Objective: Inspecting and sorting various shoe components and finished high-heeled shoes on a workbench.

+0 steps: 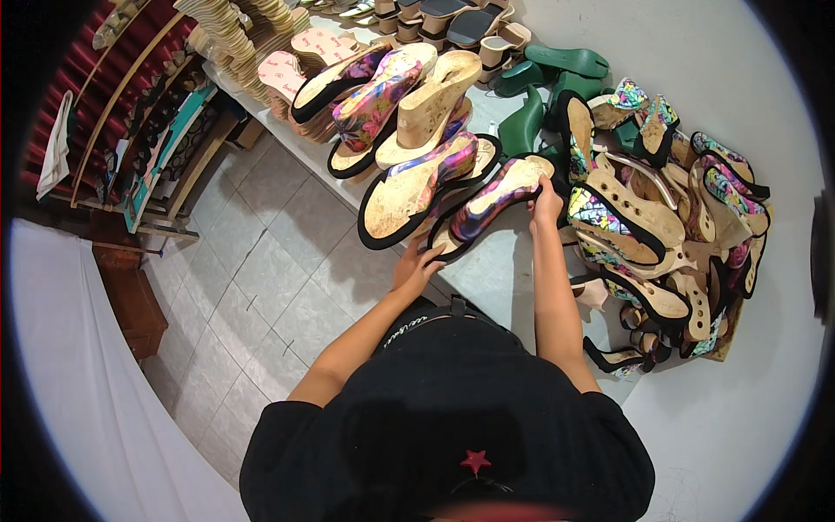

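Both of my hands are on a wooden wedge shoe sole (494, 202), wrapped in purple patterned fabric with a black edge. My right hand (545, 205) grips its heel end, the thumb on top. My left hand (417, 266) holds the toe end, thumb and fingers at its black edge. Right beside it, to the left, lies a similar wedge sole (404, 202) with a wide bare-wood toe. Farther back are a bare wooden wedge (419, 119) and a flower-patterned wedge sole (374, 104). The underside of the held sole is hidden.
Green plastic shoe forms (522, 123) stand at the back of the grey table (500, 291). A heap of patterned and bare wedge soles (648, 217) fills the right side. Stacked soles (230, 39) and black-topped sandals (474, 26) lie farther back. A rack (165, 157) stands left on the tiled floor (252, 270).
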Demonstrator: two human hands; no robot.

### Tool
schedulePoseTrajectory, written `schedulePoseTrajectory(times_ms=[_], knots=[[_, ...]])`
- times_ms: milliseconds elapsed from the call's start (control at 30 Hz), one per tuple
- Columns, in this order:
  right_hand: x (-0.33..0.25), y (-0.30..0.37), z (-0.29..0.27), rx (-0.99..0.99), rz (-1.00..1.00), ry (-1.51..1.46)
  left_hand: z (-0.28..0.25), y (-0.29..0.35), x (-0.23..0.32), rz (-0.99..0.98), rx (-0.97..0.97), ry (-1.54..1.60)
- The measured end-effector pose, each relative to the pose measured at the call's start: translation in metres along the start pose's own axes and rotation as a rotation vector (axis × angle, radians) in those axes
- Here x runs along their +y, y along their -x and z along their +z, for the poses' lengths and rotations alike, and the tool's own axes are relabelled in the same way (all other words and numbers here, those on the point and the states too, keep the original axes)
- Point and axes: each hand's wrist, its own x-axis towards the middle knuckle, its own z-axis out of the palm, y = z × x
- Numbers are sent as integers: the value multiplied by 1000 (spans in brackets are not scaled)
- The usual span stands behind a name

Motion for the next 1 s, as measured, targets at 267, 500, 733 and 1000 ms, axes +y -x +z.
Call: schedulePoseTrajectory(times_ms=[267, 500, 733, 1000], knots=[[5, -10, -2, -99, 34, -4, -11, 2, 6, -17, -34, 131], [12, -8, -7, -165, -10, 135, -31, 37, -18, -196, 249, 268], [-10, 41, 11, 37, -1086, 652, -66, -7, -8, 133, 439, 139], [-67, 91, 69, -748, -1507, 898, -68, -39, 35, 218, 265, -19]])
